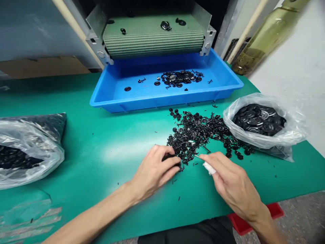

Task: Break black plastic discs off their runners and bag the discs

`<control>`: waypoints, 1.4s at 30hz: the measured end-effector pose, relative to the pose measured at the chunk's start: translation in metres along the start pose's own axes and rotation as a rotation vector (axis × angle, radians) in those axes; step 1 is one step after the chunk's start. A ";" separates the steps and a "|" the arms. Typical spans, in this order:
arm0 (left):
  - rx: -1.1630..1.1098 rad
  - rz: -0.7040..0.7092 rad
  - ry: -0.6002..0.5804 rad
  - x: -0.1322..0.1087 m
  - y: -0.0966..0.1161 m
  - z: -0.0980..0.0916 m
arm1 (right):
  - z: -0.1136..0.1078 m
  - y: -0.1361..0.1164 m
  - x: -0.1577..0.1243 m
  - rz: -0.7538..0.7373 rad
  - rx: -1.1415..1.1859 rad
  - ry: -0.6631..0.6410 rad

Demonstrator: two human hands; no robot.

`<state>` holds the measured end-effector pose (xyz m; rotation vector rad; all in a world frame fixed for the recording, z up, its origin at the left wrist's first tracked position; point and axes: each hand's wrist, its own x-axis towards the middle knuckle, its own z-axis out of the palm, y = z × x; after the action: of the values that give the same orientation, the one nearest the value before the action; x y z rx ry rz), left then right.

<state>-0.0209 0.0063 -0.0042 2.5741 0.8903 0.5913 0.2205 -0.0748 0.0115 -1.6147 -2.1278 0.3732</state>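
Note:
A heap of small black plastic parts (200,128), some round and some thin and stick-like, lies on the green tabletop. At the heap's near left edge is my left hand (157,166), its fingers curled around a small black part that they mostly cover. My right hand (233,183) is closed on a thin metal tool (197,156) with white wrapping (209,168) around its grip. The tool's narrow tip points left, at the near side of the heap. What kind of tool it is stays hidden in the hand.
A blue tray (157,102) with black parts sits under a green conveyor belt (152,44) carrying several pieces. An open plastic bag (269,139) of black discs stands right, another bag (50,162) left. A bottle (264,40) hangs over the back right; a red container (241,225) is below the table edge.

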 end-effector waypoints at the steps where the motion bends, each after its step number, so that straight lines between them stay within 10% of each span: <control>1: 0.011 0.023 -0.039 -0.005 0.002 0.002 | 0.001 -0.003 -0.002 0.011 0.030 -0.029; 11: -0.252 -0.004 0.088 -0.004 0.010 0.009 | 0.022 -0.017 -0.011 0.055 0.113 -0.078; 17: -1.228 -0.580 0.013 -0.001 0.026 0.007 | 0.022 -0.026 -0.009 0.073 0.271 0.006; 27: -1.763 -0.735 -0.214 -0.003 0.034 0.013 | -0.051 -0.027 0.003 0.137 1.065 0.589; 33: -1.996 -0.658 -0.135 0.000 0.039 0.013 | -0.010 -0.037 -0.006 0.257 1.279 0.623; 37: -1.920 -0.677 0.023 -0.001 0.032 0.010 | -0.012 -0.007 -0.040 0.287 1.111 0.374; 40: -1.790 -0.664 -0.103 -0.004 0.032 0.010 | -0.043 0.020 -0.059 0.194 0.647 -0.169; 42: -1.726 -0.620 -0.253 -0.005 0.036 0.011 | -0.057 0.020 -0.058 0.107 0.339 -0.237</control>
<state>-0.0012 -0.0257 0.0014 0.7394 0.5377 0.4454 0.2782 -0.1279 0.0415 -1.5478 -2.0073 0.9479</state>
